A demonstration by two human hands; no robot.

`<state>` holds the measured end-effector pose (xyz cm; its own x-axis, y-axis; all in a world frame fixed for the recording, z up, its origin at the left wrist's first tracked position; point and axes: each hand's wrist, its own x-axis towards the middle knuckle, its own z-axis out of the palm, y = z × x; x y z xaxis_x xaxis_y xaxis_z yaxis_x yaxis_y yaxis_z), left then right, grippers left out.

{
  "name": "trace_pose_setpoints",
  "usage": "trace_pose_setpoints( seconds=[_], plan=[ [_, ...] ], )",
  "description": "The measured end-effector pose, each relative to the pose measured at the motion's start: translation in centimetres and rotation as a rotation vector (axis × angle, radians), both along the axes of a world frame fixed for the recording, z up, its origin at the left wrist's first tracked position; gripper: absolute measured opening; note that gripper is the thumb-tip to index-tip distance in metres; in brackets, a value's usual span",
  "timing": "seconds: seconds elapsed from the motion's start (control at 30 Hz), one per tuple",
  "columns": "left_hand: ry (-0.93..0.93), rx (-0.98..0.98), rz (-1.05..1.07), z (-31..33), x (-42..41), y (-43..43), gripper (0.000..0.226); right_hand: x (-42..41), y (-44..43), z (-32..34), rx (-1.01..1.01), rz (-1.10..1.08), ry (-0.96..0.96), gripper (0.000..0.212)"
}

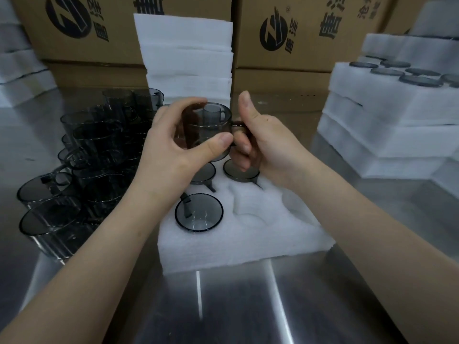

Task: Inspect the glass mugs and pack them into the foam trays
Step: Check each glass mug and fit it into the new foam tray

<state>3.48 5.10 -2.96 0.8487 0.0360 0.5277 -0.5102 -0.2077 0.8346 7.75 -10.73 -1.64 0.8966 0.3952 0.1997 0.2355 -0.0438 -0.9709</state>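
above the foam tray's [238, 247] far edge, left hand [173, 142] cups the glass mug [206, 130]; right hand [260, 145] grips its handle, thumb raised.

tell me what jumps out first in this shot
A smoky glass mug held up at centre, the left hand round its body and the right hand on its handle. Below it lies a white foam tray with three mugs already seated. A dark crowd of loose mugs stands on the table at left.
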Motion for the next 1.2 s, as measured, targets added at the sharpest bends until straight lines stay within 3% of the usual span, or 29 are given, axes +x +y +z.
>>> trace_pose_setpoints(
  seconds=[0.13,0.27,0.37,0.43,0.53,0.6,0.7,0.77,0.83,0.9,1.0,1.2],
  plan=[
    [-0.011,0.040,0.199,0.0,-0.1,-0.3,0.056,0.0,-0.3,0.4,0.065,-0.044,-0.036,0.041],
    [-0.055,0.164,0.409,-0.1,-0.3,-0.6,0.066,-0.7,-0.3,0.9,-0.006,-0.056,-0.090,0.018],
    [-0.105,0.193,0.424,0.1,-0.4,-0.5,0.067,-1.6,0.2,1.5,-0.074,0.006,-0.063,0.038],
    [-0.127,0.238,0.407,0.0,-0.3,-0.7,0.066,-2.0,0.4,1.9,-0.132,0.062,-0.063,0.039],
    [-0.100,0.454,0.423,-0.5,-0.3,-1.8,0.069,-2.6,0.8,2.2,-0.188,0.073,-0.114,0.044],
    [-0.062,0.509,0.319,-0.4,-0.5,-2.0,0.071,-2.6,0.6,2.1,-0.202,0.004,-0.135,0.049],
    [0.007,0.412,0.005,0.4,-1.1,-0.9,0.072,-2.4,-0.6,2.3,-0.182,-0.061,-0.126,0.033],
    [0.014,0.365,-0.059,0.8,-1.3,-0.6,0.068,-2.6,-1.7,2.6,-0.266,-0.091,-0.158,0.031],
    [0.002,0.315,-0.008,0.7,-0.9,-0.5,0.058,-3.1,-2.7,3.0,-0.336,-0.040,-0.166,0.038],
    [0.048,0.272,0.108,0.4,-0.2,-0.1,0.043,-3.8,-3.6,3.3,-0.445,0.019,-0.139,0.060],
    [0.173,0.427,0.261,-0.6,0.9,0.8,0.037,-5.0,-4.5,3.2,-0.736,0.096,-0.181,0.089],
    [0.348,0.515,0.157,-1.7,1.7,1.0,0.031,-6.6,-3.8,3.6,-1.009,0.156,-0.324,0.072]
  ],
)
